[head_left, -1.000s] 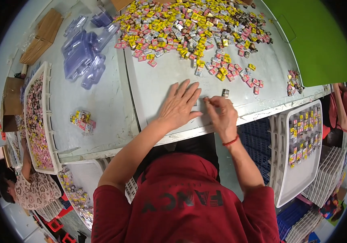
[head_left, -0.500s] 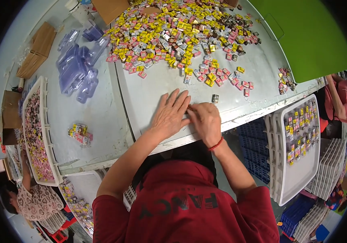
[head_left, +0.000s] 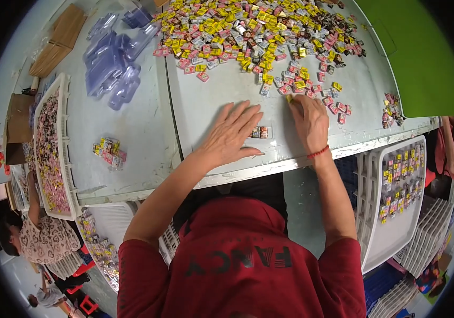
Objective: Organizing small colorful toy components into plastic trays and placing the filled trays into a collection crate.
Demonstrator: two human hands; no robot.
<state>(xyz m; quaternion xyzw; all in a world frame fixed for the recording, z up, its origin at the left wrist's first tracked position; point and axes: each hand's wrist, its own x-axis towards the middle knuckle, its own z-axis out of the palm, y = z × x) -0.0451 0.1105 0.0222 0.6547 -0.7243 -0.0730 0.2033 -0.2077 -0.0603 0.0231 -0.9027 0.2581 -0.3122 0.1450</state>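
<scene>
My left hand [head_left: 231,133] lies flat on the table with its fingers spread, partly over a small clear plastic tray [head_left: 269,132]. Small dark brown-and-white wrapped pieces [head_left: 259,132] sit in that tray; its left part is hidden by the hand. To the right, my right hand [head_left: 310,123] is closed in a pinch on a small yellow wrapped piece [head_left: 289,98], at the near edge of the loose pieces. Beyond both hands spreads a big heap of small yellow, pink, white and brown wrapped pieces [head_left: 248,34].
Clear bluish plastic trays [head_left: 107,63] are piled at the left, with a filled pack [head_left: 109,152] nearer. A white basket [head_left: 68,159] of pieces stands at the left edge. White trays [head_left: 394,233] holding packs stand right, below a green panel [head_left: 417,58]. A co-worker [head_left: 46,233] is at left.
My right hand has left the spot beside my left hand, moving right and away to the loose pieces, where it pinches a yellow one. The tray's dark pieces now show. The view has shifted.
</scene>
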